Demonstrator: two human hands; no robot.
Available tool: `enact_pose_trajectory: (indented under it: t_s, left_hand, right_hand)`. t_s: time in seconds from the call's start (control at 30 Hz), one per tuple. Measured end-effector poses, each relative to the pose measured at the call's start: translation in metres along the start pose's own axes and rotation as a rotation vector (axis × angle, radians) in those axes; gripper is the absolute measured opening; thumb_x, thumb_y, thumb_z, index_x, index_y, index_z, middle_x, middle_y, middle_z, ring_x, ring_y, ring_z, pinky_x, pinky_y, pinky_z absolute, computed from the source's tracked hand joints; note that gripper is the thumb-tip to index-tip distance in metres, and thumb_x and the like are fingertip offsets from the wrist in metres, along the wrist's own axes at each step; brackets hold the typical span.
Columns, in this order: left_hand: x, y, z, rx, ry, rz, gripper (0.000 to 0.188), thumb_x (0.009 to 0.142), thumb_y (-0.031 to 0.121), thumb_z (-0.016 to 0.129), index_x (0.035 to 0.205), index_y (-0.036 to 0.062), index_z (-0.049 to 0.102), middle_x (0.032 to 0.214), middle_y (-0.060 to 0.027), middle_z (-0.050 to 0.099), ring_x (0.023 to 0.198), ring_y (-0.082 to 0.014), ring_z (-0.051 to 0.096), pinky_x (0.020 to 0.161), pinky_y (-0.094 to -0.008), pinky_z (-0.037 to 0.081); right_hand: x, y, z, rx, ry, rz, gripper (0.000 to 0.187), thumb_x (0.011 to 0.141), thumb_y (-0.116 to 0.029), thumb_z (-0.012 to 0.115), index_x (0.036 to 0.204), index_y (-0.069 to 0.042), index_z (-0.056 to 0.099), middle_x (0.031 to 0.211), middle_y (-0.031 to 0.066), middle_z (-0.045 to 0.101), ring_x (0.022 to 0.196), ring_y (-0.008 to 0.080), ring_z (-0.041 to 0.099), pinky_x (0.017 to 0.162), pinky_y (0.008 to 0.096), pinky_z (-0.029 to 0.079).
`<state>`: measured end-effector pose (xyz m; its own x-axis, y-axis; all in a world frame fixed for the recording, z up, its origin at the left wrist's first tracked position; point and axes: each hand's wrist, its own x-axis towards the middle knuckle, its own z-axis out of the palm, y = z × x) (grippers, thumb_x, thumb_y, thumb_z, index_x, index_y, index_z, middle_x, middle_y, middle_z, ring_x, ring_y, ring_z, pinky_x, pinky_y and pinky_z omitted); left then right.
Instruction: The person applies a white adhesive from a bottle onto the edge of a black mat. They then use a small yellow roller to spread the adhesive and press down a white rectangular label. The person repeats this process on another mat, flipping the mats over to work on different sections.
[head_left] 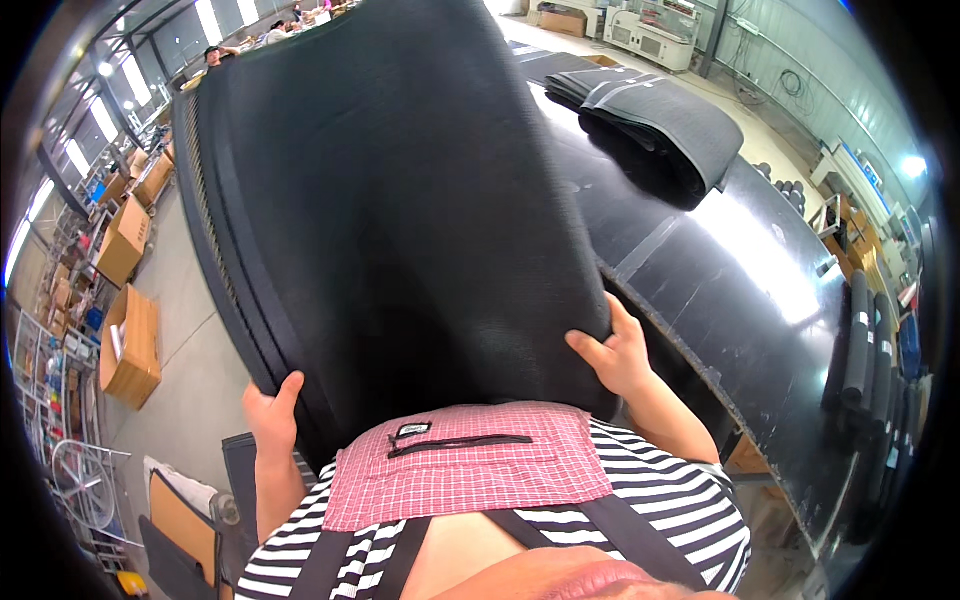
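A large, thick black sheet (400, 200), apparently folded in layers, stretches from my chest toward the far side and fills the middle of the view. Along its left side several layer edges show, one with a rough, woven-looking strip. My left hand (272, 415) grips the near left edge, thumb on top. At the near right, my right hand (618, 350) is closed round the rounded right edge, its thumb also on top. The fingers under the sheet are hidden from view. The near edge lies against my checked red apron (470, 465).
To the right stands a long, shiny black table (690, 260) bearing a folded grey-black sheet (660, 115). Dark rolls (870, 350) stand beyond it. Cardboard boxes (130, 345) line the floor at left. Another person (213, 57) is at the sheet's far left corner.
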<state>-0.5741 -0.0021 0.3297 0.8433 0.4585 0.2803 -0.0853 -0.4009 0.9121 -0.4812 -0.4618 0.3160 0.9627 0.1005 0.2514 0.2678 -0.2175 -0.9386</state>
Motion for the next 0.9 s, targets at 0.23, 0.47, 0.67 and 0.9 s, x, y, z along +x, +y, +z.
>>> enact_pose_trajectory:
  t_s: [0.23,0.47,0.67,0.9]
  left_hand:
    - [0.075,0.059,0.151,0.057,-0.294,0.074,0.045,0.084,0.022,0.082,0.114,-0.0086,0.068,0.102,-0.0181,0.076,0.097,-0.0223,0.071,0.087,-0.0368,0.055]
    - [0.155,0.071,0.257,-0.049,-0.591,0.308,0.046,0.086,0.021,0.081,0.122,-0.0028,0.066,0.116,-0.0137,0.073,0.105,-0.0186,0.067,0.094,-0.0347,0.051]
    - [0.243,0.105,0.35,-0.057,-0.718,0.594,0.044,0.081,0.026,0.082,0.113,-0.0007,0.068,0.113,-0.0214,0.067,0.11,-0.0382,0.064,0.095,-0.0423,0.05]
    - [0.356,0.126,0.51,-0.117,-0.794,0.61,0.053,0.077,0.029,0.085,0.116,-0.0017,0.066,0.119,-0.0242,0.065,0.118,-0.0407,0.06,0.101,-0.0449,0.048]
  right_hand:
    - [-0.007,0.02,-0.093,-0.004,0.333,0.115,0.048,0.088,-0.003,0.07,0.133,0.006,0.057,0.116,0.0101,0.069,0.103,0.017,0.063,0.094,0.0308,0.05]
    - [-0.034,0.079,-0.115,-0.175,0.621,0.058,0.048,0.097,-0.016,0.066,0.135,0.01,0.054,0.126,0.0169,0.065,0.109,0.0275,0.062,0.099,0.0384,0.048]
    - [-0.017,0.077,-0.1,-0.23,0.9,-0.068,0.074,0.088,-0.039,0.081,0.138,0.008,0.053,0.127,0.0211,0.064,0.11,0.0313,0.063,0.098,0.0478,0.053]
    - [0.064,0.096,-0.113,-0.115,1.108,-0.027,0.078,0.088,-0.041,0.079,0.138,0.011,0.05,0.13,0.0239,0.061,0.114,0.0352,0.06,0.099,0.0479,0.051]
